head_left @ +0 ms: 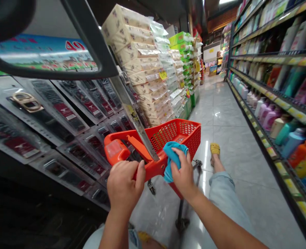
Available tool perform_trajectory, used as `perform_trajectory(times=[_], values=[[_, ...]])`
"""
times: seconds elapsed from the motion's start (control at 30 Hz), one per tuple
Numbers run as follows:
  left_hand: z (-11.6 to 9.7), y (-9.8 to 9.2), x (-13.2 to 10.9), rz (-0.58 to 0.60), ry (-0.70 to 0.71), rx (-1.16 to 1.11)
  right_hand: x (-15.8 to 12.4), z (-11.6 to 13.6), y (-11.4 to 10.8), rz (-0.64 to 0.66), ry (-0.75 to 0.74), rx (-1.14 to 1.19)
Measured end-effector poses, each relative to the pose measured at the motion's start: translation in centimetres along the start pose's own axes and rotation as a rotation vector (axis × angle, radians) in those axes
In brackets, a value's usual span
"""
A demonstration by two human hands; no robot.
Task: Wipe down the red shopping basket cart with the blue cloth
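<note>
An orange-red plastic shopping cart [194,143] with a perforated basket stands tilted in front of me. My left hand [125,185] is closed around the near part of its orange frame, thumb lying along the top. My right hand [182,174] grips a bright blue cloth [174,157] and presses it against the side of the cart beside the basket's near end. A grey metal bar [136,121] rises from the cart toward a dark handle frame [108,65] at the upper left.
Belts in packages [72,107] hang at the left. Stacked tissue packs [142,65] stand behind the cart. Shelves of bottles [269,116] line the right side. A tiled floor [220,114] runs down the aisle; my leg with a yellow slipper [215,148] extends onto it.
</note>
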State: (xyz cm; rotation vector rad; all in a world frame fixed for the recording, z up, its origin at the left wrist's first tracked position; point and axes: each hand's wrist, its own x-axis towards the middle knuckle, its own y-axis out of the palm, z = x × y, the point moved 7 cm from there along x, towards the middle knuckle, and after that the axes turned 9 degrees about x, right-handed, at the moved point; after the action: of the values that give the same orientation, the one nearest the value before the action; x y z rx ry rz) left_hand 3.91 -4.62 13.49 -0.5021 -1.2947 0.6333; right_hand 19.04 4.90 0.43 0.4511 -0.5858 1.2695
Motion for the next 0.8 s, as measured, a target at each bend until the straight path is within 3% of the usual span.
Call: perform_trajectory(times=[0.1,0.27,0.33,0.4,0.47,0.6,0.67,0.8], values=[[1.2,0.1,-0.5,-0.014,-0.007,-0.069,0.0,0.9,0.7,0.168,-0.12,-0.005],[2.9,-0.4,-1.3,-0.058,-0.059,-0.139,1.2,-2.5,-0.7,-0.073,0.185,-0.066],[3.6,-0.5,-1.5,-0.073,-0.132,-0.141,0.2,-1.5,0.2,-0.013,0.109,-0.052],[4.2,-0.7,-1.8,-0.1,-0.2,-0.15,-1.3,0.4,1.6,0.124,-0.085,-0.014],[4.8,-0.9,-2.3,-0.129,-0.259,-0.179,-2.4,0.9,2.2,0.158,-0.203,-0.008],[5.9,-0.5,-3.1,-0.152,-0.338,-0.24,-2.7,-2.5,0.5,-0.163,-0.001,-0.072],[6.3,-0.4,-3.3,-0.205,-0.352,-0.211,-3.6,-2.8,0.7,-0.209,0.042,-0.068],[7.0,-0.1,-3.4,-0.268,-0.39,-0.13,-6.0,-0.7,3.4,0.08,-0.18,-0.025]])
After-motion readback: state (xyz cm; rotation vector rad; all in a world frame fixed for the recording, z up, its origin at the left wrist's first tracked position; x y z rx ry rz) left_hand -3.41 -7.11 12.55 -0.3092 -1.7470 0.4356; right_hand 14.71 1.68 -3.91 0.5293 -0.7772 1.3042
